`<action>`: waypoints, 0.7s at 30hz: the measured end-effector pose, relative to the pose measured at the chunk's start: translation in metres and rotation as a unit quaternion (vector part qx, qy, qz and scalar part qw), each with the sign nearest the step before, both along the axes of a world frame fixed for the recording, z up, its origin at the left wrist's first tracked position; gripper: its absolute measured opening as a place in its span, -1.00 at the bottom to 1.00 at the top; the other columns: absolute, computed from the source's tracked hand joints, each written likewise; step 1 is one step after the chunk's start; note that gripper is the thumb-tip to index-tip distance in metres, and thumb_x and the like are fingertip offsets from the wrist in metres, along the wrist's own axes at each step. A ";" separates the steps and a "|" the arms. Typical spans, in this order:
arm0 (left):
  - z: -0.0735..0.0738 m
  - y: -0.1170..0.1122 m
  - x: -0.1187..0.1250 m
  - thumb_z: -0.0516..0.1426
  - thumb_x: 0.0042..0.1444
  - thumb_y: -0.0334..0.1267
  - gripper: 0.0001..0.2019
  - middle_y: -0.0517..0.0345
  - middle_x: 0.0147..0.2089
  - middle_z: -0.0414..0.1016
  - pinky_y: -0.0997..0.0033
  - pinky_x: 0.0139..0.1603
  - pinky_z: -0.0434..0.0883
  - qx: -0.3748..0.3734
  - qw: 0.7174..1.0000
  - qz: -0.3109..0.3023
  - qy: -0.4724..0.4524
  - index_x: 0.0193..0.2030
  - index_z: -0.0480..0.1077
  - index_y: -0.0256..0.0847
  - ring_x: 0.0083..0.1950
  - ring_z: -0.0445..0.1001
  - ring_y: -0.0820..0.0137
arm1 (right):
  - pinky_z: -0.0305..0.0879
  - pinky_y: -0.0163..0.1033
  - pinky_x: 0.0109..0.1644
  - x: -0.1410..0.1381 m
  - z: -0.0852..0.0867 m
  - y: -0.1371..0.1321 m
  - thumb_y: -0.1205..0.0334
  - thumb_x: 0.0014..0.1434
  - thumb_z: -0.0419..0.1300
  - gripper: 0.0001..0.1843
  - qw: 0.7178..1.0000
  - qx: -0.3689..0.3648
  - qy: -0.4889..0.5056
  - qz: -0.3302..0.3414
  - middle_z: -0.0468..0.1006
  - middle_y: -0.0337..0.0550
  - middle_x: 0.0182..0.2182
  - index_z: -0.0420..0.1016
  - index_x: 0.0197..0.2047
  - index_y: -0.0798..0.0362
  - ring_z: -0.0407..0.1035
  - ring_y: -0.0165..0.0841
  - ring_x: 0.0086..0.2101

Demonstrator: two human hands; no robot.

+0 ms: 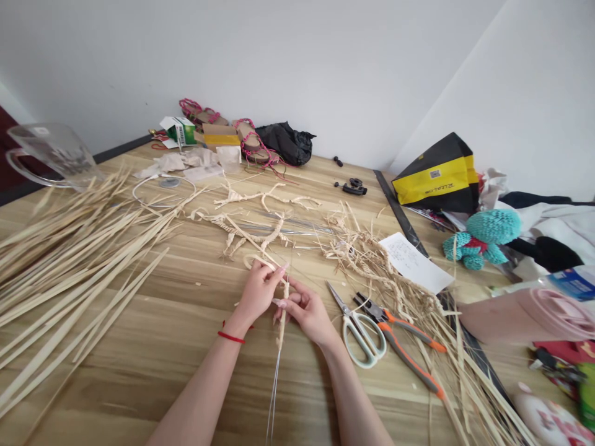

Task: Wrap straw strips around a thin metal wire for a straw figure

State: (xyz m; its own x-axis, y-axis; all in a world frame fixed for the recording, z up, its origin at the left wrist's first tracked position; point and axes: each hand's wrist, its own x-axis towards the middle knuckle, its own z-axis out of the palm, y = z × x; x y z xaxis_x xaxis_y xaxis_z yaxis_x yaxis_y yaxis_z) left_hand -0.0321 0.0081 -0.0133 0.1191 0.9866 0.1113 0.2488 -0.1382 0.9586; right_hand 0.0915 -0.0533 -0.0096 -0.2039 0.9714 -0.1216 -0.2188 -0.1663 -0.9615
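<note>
My left hand [258, 291], with a red string on its wrist, pinches a thin straw strip [253, 260] curving up from the fingertips. My right hand [304, 310] grips a straw-wrapped wire [282, 322], and its bare metal end [274, 396] runs down toward me. Both hands are close together above the wooden table [139, 371]. Orange-handled pliers [400, 341] and white-handled scissors [360, 331] lie to the right of my right hand. Long straw strips [69, 266] fill the left side, and twisted straw figures [246, 226] lie just beyond my hands.
A tangled straw heap [367, 260] and a handwritten note [413, 263] lie at right. A glass pitcher [46, 155] stands far left. Sandals [251, 142], a black bag [283, 142], a yellow-black bag [434, 176], a teal crocheted toy [481, 238] and a pink container [525, 316] surround the table.
</note>
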 end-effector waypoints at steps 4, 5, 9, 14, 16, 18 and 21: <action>0.000 0.000 -0.001 0.07 0.08 -0.09 -0.70 0.13 -0.31 0.24 0.37 -0.16 0.28 -0.002 1.000 -0.012 0.021 -0.56 0.35 -0.23 -0.25 0.34 0.37 | 0.24 -0.33 -0.46 0.000 -0.001 0.000 0.11 -0.04 0.31 -0.22 1.000 0.000 0.004 -0.001 0.51 -0.28 -0.59 0.16 0.20 0.16 0.32 -0.43 -0.58; 0.000 0.000 -0.001 0.06 0.09 -0.09 -0.70 0.13 -0.30 0.24 0.37 -0.16 0.28 -0.002 1.000 -0.014 0.025 -0.55 0.35 -0.23 -0.24 0.34 0.37 | 0.24 -0.34 -0.47 0.000 -0.001 0.000 0.11 -0.04 0.31 -0.22 1.000 0.000 0.004 -0.002 0.51 -0.28 -0.59 0.16 0.20 0.17 0.32 -0.43 -0.58; 0.000 0.000 -0.002 0.05 0.10 -0.09 -0.69 0.13 -0.28 0.25 0.36 -0.14 0.29 -0.001 0.999 -0.021 0.032 -0.54 0.35 -0.23 -0.22 0.34 0.37 | 0.23 -0.35 -0.49 0.000 -0.002 0.000 0.12 -0.06 0.32 -0.23 1.000 0.002 0.008 -0.004 0.50 -0.29 -0.60 0.17 0.19 0.17 0.29 -0.46 -0.60; -0.003 0.001 -0.003 0.03 0.12 -0.08 -0.68 0.14 -0.30 0.27 0.36 -0.14 0.29 0.006 0.999 -0.027 0.024 -0.55 0.35 -0.22 -0.22 0.34 0.37 | 0.24 -0.34 -0.48 0.000 -0.001 0.000 0.11 -0.07 0.33 -0.22 1.000 0.001 0.006 -0.006 0.50 -0.29 -0.60 0.18 0.18 0.17 0.31 -0.44 -0.59; -0.003 0.001 -0.003 0.04 0.11 -0.07 -0.67 0.15 -0.31 0.27 0.37 -0.16 0.30 0.008 0.999 -0.025 0.022 -0.57 0.33 -0.22 -0.24 0.33 0.38 | 0.23 -0.34 -0.48 0.000 -0.001 0.000 0.11 -0.07 0.33 -0.21 1.000 0.001 0.005 -0.005 0.50 -0.30 -0.61 0.18 0.19 0.17 0.30 -0.44 -0.59; -0.002 0.001 -0.002 0.04 0.10 -0.06 -0.66 0.15 -0.33 0.26 0.39 -0.19 0.30 0.008 0.999 -0.023 0.022 -0.58 0.32 -0.22 -0.26 0.33 0.39 | 0.23 -0.33 -0.48 0.000 -0.001 0.000 0.11 -0.06 0.32 -0.21 1.000 0.001 0.004 -0.005 0.50 -0.30 -0.61 0.17 0.19 0.17 0.30 -0.44 -0.60; 0.001 -0.001 0.000 0.06 0.09 -0.05 -0.67 0.17 -0.34 0.25 0.41 -0.24 0.30 0.007 1.000 -0.019 0.019 -0.57 0.32 -0.22 -0.31 0.31 0.42 | 0.22 -0.33 -0.48 0.000 -0.001 0.000 0.09 -0.06 0.32 -0.21 1.000 0.002 0.000 -0.001 0.49 -0.31 -0.61 0.17 0.19 0.16 0.30 -0.44 -0.60</action>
State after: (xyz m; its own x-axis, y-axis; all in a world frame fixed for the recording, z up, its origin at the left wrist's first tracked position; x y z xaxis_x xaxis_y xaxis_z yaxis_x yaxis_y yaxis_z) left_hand -0.0323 0.0074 -0.0120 0.1606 0.9798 0.1191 0.2785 -0.1608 0.9469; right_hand 0.0911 -0.0528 -0.0107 -0.2015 0.9724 -0.1176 -0.2182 -0.1616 -0.9624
